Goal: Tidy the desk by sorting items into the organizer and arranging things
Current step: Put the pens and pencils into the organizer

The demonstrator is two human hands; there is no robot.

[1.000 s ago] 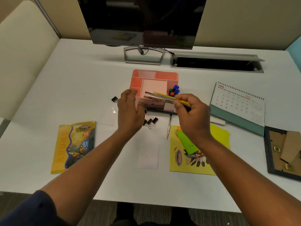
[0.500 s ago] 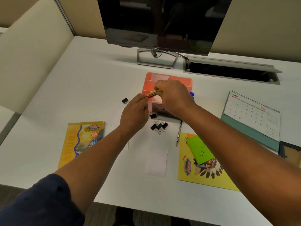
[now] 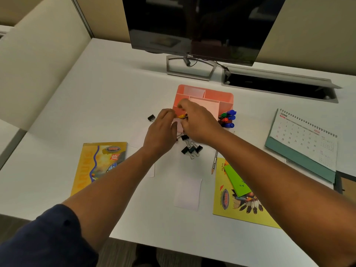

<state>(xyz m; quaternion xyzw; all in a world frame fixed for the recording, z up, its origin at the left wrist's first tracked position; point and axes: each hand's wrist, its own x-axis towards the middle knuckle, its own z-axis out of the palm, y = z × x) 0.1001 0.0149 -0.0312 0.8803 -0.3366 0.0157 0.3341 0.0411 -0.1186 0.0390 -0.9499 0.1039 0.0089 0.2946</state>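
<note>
A salmon-pink desk organizer [image 3: 225, 97] with several compartments stands mid-desk. My right hand [image 3: 200, 124] reaches over its front left part and grips a bundle of yellow pencils [image 3: 182, 116], whose ends show between my two hands. My left hand [image 3: 159, 132] sits against the organizer's left front corner with fingers curled round its edge. Colourful blue, green and red small items [image 3: 228, 118] fill the organizer's right compartment. A cluster of black binder clips [image 3: 191, 149] lies just in front of it, and a lone clip [image 3: 151, 118] lies to its left.
A loose pencil [image 3: 214, 160] lies beside a yellow booklet [image 3: 240, 205] with a green note [image 3: 236, 180] on it. Another yellow booklet [image 3: 100, 164] lies left, a white paper slip [image 3: 187, 193] in the middle, a desk calendar [image 3: 304, 139] right. A monitor [image 3: 192, 26] stands behind.
My right hand carried the pencils left across the organizer and lowered them toward its left front compartment. My left hand stayed at the organizer's left corner. My view moved closer.
</note>
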